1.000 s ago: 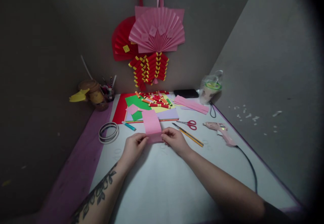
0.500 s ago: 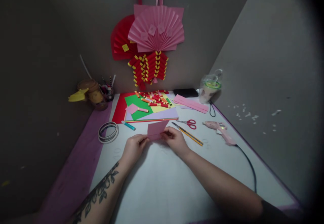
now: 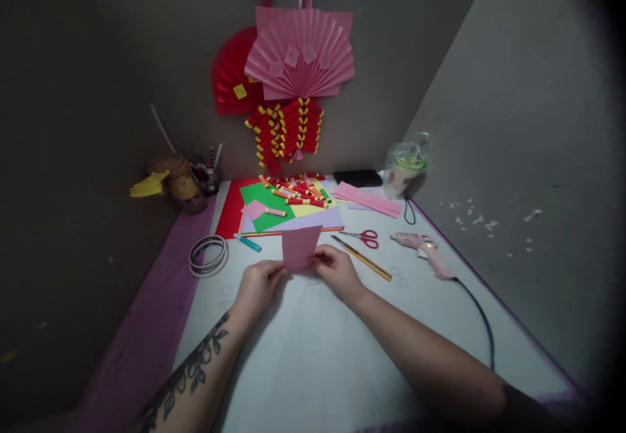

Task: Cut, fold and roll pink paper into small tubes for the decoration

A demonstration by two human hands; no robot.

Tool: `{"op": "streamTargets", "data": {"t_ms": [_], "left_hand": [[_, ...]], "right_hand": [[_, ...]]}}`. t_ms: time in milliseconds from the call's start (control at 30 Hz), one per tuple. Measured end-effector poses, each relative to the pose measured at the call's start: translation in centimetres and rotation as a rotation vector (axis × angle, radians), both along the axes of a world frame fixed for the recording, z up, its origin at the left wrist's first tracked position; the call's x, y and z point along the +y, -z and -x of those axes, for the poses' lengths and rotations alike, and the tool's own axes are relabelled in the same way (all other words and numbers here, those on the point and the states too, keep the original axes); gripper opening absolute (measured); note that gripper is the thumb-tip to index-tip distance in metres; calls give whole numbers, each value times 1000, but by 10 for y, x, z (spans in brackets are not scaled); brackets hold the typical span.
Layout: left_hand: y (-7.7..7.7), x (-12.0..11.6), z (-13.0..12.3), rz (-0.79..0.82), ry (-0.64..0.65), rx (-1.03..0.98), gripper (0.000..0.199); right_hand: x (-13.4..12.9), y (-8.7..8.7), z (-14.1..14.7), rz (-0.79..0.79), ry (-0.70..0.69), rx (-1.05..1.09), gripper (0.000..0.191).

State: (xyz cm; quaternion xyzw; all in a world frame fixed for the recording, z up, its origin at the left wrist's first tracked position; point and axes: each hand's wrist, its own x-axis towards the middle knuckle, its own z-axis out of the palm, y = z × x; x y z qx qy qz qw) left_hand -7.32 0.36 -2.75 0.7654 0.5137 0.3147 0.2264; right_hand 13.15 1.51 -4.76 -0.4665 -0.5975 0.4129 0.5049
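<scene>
A small piece of pink paper [image 3: 300, 247] stands raised between my hands, above the white tabletop [image 3: 303, 348]. My left hand [image 3: 260, 284] is closed, pinching the paper's lower left corner between thumb and fingers. At its lower right edge, my right hand [image 3: 337, 270] grips it the same way, also closed. Right of the paper lie a pair of red-handled scissors [image 3: 366, 237] and a yellow craft knife [image 3: 364, 260]. A teal pen-like tube [image 3: 248, 242] is beyond my left hand.
Rolled paper tubes [image 3: 298, 192] lie on coloured sheets [image 3: 317, 220] at the back. Pink strips [image 3: 369, 199], a black phone [image 3: 358, 178] and a bagged cup [image 3: 405, 169] sit behind right. A corded glue gun [image 3: 425, 250] is at right, tape rolls [image 3: 208, 255] at left.
The pink paper's upper part has swung up, so more of its face shows above my fingers. Both hands keep nearly the same place and grip.
</scene>
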Motion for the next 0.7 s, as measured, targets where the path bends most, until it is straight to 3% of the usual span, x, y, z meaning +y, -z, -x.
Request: {"op": "streamTargets", "data": {"t_ms": [400, 700], "left_hand": [[-1, 0, -2, 7, -18, -26, 19], [-14, -3, -7, 511, -50, -323, 26]], "right_hand": [[-2, -3, 1, -31, -1, -62, 11], [-3, -12, 1, 118, -52, 55, 18]]}}
